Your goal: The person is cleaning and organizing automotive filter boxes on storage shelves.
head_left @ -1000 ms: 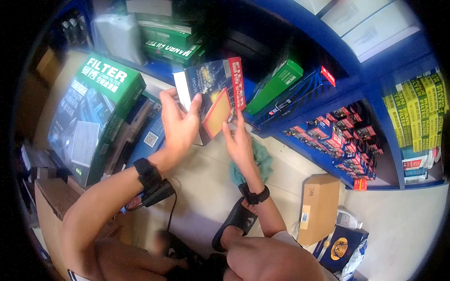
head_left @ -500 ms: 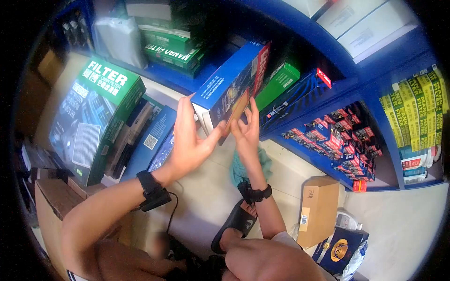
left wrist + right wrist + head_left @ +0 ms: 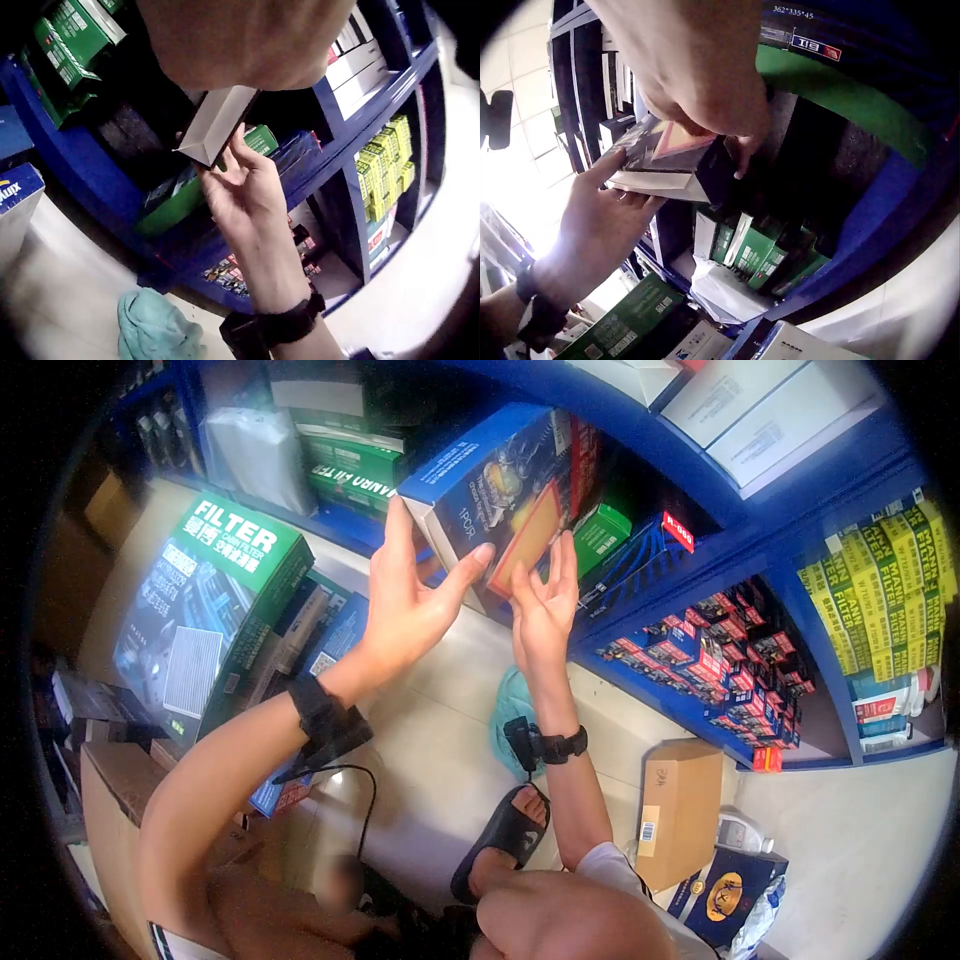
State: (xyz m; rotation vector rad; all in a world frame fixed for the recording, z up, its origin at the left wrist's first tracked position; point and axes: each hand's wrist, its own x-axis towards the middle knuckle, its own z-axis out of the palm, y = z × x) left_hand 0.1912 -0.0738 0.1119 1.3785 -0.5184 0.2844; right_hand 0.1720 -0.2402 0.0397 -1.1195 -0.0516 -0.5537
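Note:
Both hands hold a blue car-filter box (image 3: 500,490) with a picture of a tan, red-edged filter on its face. In the head view the left hand (image 3: 405,605) grips its near left end, thumb along the printed face. The right hand (image 3: 545,605) holds the lower right edge, fingers pointing up beside the filter picture. A pale side of the box (image 3: 217,124) faces the left wrist camera, and the left hand's back (image 3: 247,37) covers its upper part. From the right wrist, the left hand (image 3: 600,225) supports the box from below, its thumb over the edge.
A blue shelf (image 3: 690,575) curves round ahead, with a green box (image 3: 605,535) and a dark blue box (image 3: 640,565) in the bay beyond the hands. A large green filter box (image 3: 205,610) stands left. On the floor are a teal cloth (image 3: 508,715) and a brown carton (image 3: 680,810).
The box has tilted so its blue long side shows, and both hands have carried it up and forward to the shelf bay. Its printed face turned away, then partly back.

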